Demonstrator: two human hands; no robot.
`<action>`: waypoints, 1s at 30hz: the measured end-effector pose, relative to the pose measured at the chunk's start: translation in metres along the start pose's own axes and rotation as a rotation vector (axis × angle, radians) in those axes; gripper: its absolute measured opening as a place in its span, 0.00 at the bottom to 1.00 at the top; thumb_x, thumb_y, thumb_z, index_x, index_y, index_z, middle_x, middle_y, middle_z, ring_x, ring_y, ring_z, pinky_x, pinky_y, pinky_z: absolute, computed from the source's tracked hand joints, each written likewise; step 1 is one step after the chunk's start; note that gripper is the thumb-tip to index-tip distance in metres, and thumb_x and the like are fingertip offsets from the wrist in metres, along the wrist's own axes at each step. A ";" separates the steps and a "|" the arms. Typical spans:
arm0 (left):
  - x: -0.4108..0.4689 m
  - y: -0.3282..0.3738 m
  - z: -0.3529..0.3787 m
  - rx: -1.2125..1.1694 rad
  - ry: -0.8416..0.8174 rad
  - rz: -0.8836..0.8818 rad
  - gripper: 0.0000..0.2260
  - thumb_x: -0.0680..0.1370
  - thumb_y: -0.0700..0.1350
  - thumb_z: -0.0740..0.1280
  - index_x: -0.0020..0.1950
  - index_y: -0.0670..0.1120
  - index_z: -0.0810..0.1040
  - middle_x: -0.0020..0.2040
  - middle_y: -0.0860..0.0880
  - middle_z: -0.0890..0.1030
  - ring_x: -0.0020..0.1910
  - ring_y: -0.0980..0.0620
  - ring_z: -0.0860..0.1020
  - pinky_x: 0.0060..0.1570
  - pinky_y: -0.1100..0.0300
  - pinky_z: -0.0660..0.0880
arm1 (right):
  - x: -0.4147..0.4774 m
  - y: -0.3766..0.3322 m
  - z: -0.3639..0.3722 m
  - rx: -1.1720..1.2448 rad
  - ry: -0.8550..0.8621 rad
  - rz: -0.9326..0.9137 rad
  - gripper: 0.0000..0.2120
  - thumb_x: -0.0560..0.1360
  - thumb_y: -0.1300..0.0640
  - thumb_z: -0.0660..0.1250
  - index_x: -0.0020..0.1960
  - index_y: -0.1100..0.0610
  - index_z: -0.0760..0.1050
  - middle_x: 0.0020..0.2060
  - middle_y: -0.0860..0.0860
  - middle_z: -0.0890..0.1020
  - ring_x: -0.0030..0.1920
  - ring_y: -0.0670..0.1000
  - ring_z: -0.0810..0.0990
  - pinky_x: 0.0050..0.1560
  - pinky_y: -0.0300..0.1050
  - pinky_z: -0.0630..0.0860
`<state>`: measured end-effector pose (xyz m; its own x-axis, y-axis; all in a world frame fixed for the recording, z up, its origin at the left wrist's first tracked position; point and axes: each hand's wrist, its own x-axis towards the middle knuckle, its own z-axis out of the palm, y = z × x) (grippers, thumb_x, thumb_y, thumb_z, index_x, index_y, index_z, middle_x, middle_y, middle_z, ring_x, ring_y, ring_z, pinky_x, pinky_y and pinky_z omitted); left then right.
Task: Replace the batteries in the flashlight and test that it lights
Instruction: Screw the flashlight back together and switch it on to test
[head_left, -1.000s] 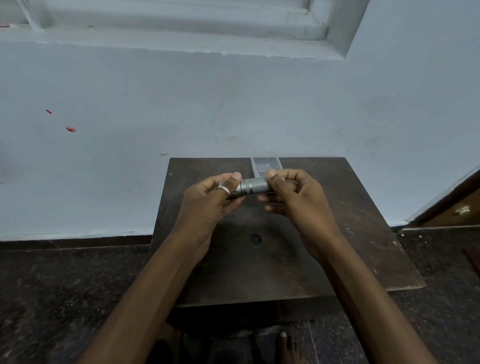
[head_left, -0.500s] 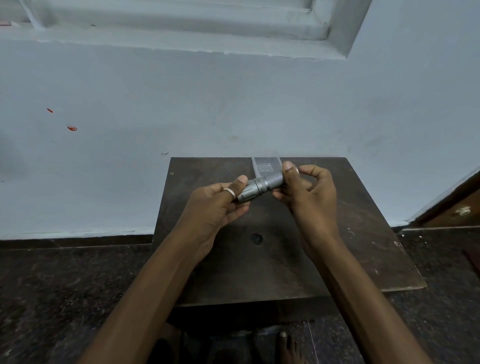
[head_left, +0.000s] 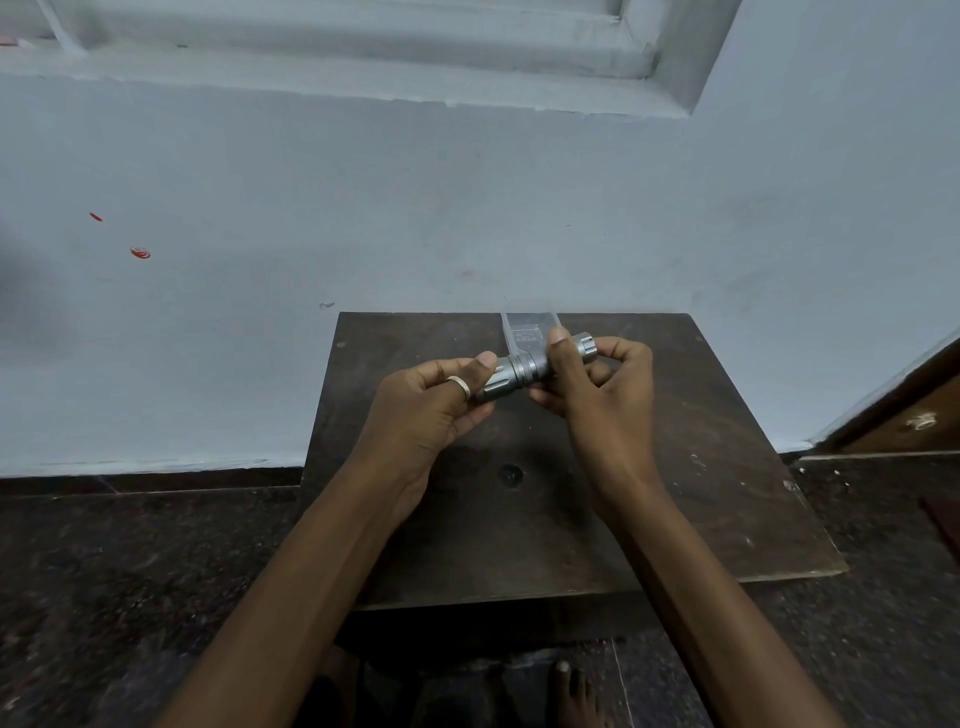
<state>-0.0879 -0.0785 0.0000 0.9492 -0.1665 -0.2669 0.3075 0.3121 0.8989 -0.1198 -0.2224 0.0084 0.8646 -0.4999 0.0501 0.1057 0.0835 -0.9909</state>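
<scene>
A small grey metal flashlight (head_left: 524, 370) is held above the dark wooden board (head_left: 701, 467), tilted with its right end higher. My left hand (head_left: 441, 410), with a ring on one finger, grips the lower left end. My right hand (head_left: 597, 395) pinches the upper right part between thumb and fingers, and the ribbed end cap sticks out past them. A clear plastic case (head_left: 530, 330) lies on the board's far edge just behind the flashlight; its contents cannot be made out.
The board rests on a dark stone floor against a pale blue wall (head_left: 467, 208). A round hole (head_left: 510, 474) marks the board's middle. A wooden door edge (head_left: 914, 410) is at the right, and a bare foot (head_left: 571, 691) shows below.
The flashlight has tilted from nearly level to right end up, and my right hand has risen and shifted right along it. My left hand has kept its grip.
</scene>
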 end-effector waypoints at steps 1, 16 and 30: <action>0.000 0.000 0.000 0.001 0.005 0.002 0.10 0.73 0.47 0.75 0.48 0.40 0.84 0.48 0.44 0.87 0.50 0.51 0.85 0.46 0.61 0.81 | 0.000 0.001 0.001 -0.001 -0.004 0.007 0.16 0.77 0.52 0.72 0.55 0.55 0.66 0.36 0.54 0.85 0.38 0.50 0.87 0.49 0.60 0.84; 0.000 -0.005 0.000 0.114 0.039 0.072 0.15 0.72 0.51 0.76 0.52 0.41 0.84 0.48 0.46 0.87 0.51 0.52 0.85 0.47 0.60 0.81 | -0.002 -0.001 0.004 0.112 -0.002 0.080 0.16 0.77 0.56 0.72 0.53 0.53 0.64 0.40 0.57 0.82 0.36 0.50 0.86 0.38 0.43 0.83; 0.001 0.025 -0.019 -0.078 0.078 -0.093 0.40 0.75 0.73 0.52 0.76 0.46 0.67 0.71 0.48 0.75 0.71 0.50 0.70 0.72 0.48 0.64 | 0.007 -0.013 -0.012 0.208 0.068 0.088 0.17 0.78 0.59 0.72 0.57 0.58 0.64 0.43 0.60 0.82 0.32 0.50 0.84 0.36 0.43 0.83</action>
<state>-0.0778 -0.0536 0.0152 0.9178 -0.1261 -0.3764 0.3955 0.3712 0.8401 -0.1209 -0.2377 0.0205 0.8409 -0.5388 -0.0506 0.1366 0.3018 -0.9435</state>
